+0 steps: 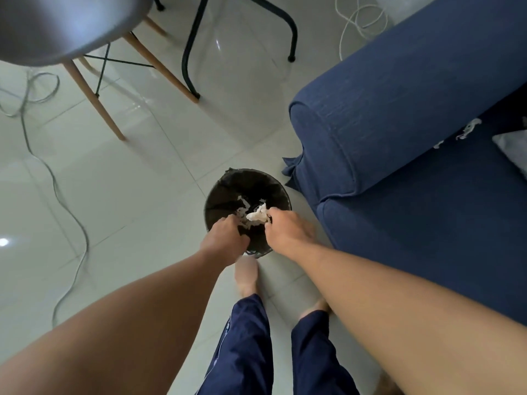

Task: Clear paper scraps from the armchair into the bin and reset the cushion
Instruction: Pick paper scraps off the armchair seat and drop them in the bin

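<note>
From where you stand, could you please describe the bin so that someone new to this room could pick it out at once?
Start at the big blue armchair on the right and follow its rounded arm to the front corner. On the pale tiled floor beside that corner stands the bin, small and round, with both hands over it. It is the only black container here, lined with a dark bag and holding white paper scraps.

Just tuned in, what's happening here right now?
A person stands over the bin, both hands above its mouth. The right hand pinches a wad of paper; the left hand is beside it. More scraps lie on the armchair seat, next to the cushion.
</note>
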The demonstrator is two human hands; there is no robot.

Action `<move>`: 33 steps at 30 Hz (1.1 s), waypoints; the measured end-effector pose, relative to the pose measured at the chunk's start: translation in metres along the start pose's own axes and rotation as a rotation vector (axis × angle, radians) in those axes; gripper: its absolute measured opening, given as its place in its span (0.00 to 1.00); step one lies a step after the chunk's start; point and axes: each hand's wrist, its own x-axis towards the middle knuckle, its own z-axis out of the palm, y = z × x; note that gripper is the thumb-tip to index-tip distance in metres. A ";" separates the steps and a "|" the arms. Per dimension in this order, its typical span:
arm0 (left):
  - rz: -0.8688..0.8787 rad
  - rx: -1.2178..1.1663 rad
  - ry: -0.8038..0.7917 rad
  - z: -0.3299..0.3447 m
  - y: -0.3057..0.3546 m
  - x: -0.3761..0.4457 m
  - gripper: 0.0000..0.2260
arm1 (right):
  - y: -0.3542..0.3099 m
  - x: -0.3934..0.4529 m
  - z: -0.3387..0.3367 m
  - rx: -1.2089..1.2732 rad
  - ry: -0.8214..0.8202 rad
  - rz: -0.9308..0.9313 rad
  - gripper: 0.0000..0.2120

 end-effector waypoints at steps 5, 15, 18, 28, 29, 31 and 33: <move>0.062 0.071 -0.039 -0.008 0.011 -0.004 0.22 | 0.012 -0.014 0.001 0.066 -0.062 0.070 0.17; 0.319 0.361 -0.132 -0.017 0.107 -0.031 0.15 | 0.086 -0.079 -0.033 0.179 0.038 0.215 0.12; 0.404 0.453 -0.167 -0.012 0.149 -0.052 0.16 | 0.124 -0.115 -0.048 0.259 0.106 0.306 0.11; 0.674 0.703 -0.192 0.045 0.295 -0.127 0.16 | 0.277 -0.267 -0.066 0.372 0.239 0.564 0.08; 0.700 0.701 -0.189 0.051 0.308 -0.141 0.17 | 0.289 -0.279 -0.063 0.393 0.248 0.588 0.07; 0.742 0.714 -0.200 0.063 0.328 -0.157 0.20 | 0.312 -0.299 -0.058 0.432 0.272 0.625 0.07; 0.772 0.743 -0.207 0.075 0.346 -0.168 0.20 | 0.331 -0.315 -0.054 0.451 0.297 0.656 0.08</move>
